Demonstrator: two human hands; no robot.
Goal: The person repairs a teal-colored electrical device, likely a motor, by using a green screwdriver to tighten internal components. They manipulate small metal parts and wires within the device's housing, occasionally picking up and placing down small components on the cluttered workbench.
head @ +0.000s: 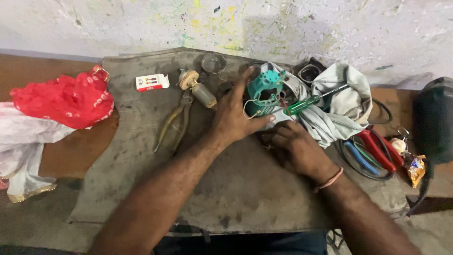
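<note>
**Bench inventory: teal motor housing in hand**

Head view: the left hand (232, 118) grips the teal motor housing (263, 92) at mid-bench (141, 156), fingers spread. The right hand (295, 146), curled, holds a green-handled screwdriver (309, 101) against it. A small white-and-red carton (152, 82) lies flat at upper left, near the pliers (175, 120).

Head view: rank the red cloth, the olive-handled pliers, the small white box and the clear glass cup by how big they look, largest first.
1. red cloth
2. olive-handled pliers
3 and 4. small white box and clear glass cup: they look about alike, and the cup lies farther from the camera, so I leave them unranked.
</note>
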